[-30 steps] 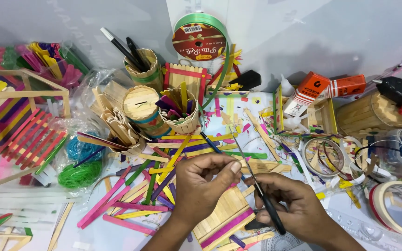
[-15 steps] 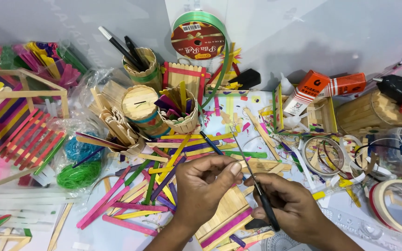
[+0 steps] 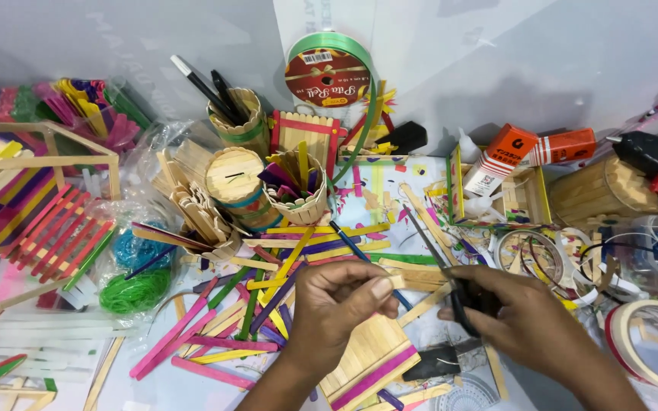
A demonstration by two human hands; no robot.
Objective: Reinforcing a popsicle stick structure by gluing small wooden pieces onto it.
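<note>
Trimming: left hand (image 3: 344, 297) pinching a plain craft stick (image 3: 399, 280), right hand (image 3: 515, 316) gripping scissors (image 3: 451, 285); next, blades squarely across it.

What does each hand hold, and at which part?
Left hand pinches a small wooden stick piece at its end; right hand holds scissors by the black handles.

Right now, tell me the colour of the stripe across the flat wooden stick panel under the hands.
Pink, on the natural-wood stick panel; the head view shows it.
</note>
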